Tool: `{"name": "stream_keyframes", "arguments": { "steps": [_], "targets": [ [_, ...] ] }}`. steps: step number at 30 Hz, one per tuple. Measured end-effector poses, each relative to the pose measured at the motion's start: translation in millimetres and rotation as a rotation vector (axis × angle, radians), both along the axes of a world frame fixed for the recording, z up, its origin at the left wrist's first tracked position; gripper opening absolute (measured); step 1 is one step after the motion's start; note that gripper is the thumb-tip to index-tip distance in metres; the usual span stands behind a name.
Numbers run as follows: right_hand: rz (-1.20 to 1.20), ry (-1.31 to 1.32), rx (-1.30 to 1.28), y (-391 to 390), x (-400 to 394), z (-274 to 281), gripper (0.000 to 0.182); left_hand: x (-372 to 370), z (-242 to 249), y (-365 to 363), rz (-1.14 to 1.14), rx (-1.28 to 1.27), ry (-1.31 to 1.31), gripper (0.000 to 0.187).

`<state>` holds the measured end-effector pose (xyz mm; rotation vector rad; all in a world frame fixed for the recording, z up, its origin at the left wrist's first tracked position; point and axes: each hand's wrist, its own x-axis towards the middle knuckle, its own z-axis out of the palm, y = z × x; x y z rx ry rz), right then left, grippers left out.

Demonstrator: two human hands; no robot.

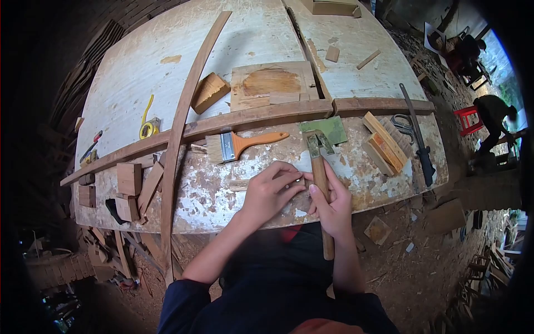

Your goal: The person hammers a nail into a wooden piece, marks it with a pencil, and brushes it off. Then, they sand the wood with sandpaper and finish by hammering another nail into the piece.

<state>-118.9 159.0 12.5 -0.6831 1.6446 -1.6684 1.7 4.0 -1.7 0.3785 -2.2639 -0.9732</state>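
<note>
My right hand is closed around the wooden handle of a claw hammer. The hammer's metal head points away from me, over a green sheet. Close beside it, my left hand has its fingers bent and drawn together towards the handle. Whatever is between those fingertips is too small to make out. Under the left hand lies a thin wood strip. Just beyond, a wide paintbrush with an orange handle rests on the paint-worn workbench.
A long wooden strip crosses a wooden rail. At left are a tape measure and wood blocks. At right lie stacked wood pieces, pliers and a long dark tool. Another person bends over at far right.
</note>
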Motion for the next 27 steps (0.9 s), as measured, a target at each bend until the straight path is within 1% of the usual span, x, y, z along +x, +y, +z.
{"name": "stream_keyframes", "arguments": {
  "steps": [2, 5, 8, 15, 19, 27],
  "targets": [
    [-0.001, -0.003, -0.006, 0.5, -0.3, -0.6, 0.068, 1.1, -5.7, -1.5, 0.0, 0.031, 0.071, 0.019],
    [-0.003, 0.008, -0.025, 1.4, 1.1, -4.2, 0.068, 3.1, -2.1, 1.9, -0.006, 0.039, 0.031, 0.019],
    [-0.004, 0.027, -0.027, 3.6, 1.6, -6.2, 0.069, 3.0, 7.2, 2.8, -0.018, 0.055, -0.088, 0.02],
    [-0.004, 0.087, 0.014, 6.5, 4.7, -4.3, 0.066, 2.1, 5.7, -0.2, -0.031, 0.053, -0.078, 0.02],
    [-0.03, 0.121, -0.024, 4.3, 8.1, -6.9, 0.066, 1.6, 6.4, -1.3, -0.034, 0.059, -0.06, 0.02],
    [-0.014, 0.125, 0.028, 6.4, 8.1, -5.9, 0.067, 0.7, 3.7, 0.2, -0.027, 0.046, -0.015, 0.016]
  ]
}}
